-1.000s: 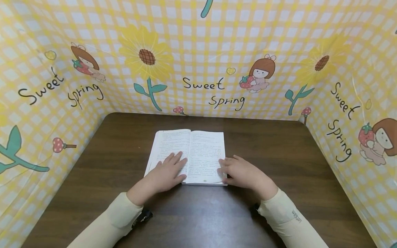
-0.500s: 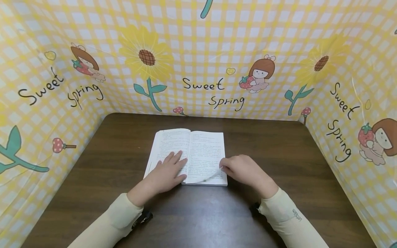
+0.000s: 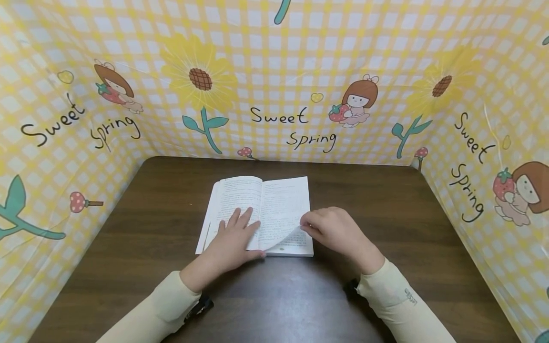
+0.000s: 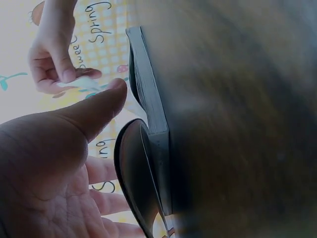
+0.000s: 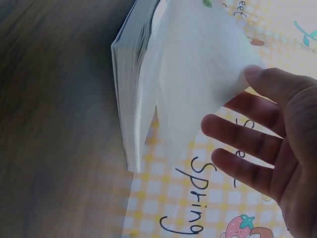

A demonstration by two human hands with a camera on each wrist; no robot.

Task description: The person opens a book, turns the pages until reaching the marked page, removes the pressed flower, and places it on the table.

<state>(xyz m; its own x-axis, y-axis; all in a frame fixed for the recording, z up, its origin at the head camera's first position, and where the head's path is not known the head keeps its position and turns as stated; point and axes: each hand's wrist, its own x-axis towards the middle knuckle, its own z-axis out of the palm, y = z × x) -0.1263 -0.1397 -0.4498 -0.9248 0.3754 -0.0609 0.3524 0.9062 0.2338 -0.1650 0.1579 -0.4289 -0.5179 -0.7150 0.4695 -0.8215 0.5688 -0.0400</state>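
An open book [image 3: 240,190] with printed white pages lies on the dark wooden table [image 3: 377,190]. My left hand [image 3: 233,238] rests with spread, straight fingers on the left page, its thumb at the lower edge near the spine. With thumb and index finger, my right hand [image 3: 339,233] pinches the corner of one page [image 5: 198,64] on the book's right side. That page is lifted and curved, and the printed sheet beneath shows at the lower right. In the left wrist view the book's thick page block [image 4: 153,89] is seen edge-on.
A yellow checked cloth [image 3: 274,62] printed with flowers, figures and lettering stands around the back and both sides of the table. Dark wrist straps [image 3: 198,307] show under the light sleeves [image 3: 150,305].
My right hand has gone from lying at the right page's edge to pinching a page corner and raising it leftward. My left hand stays on the left page, its thumb shifted slightly right.
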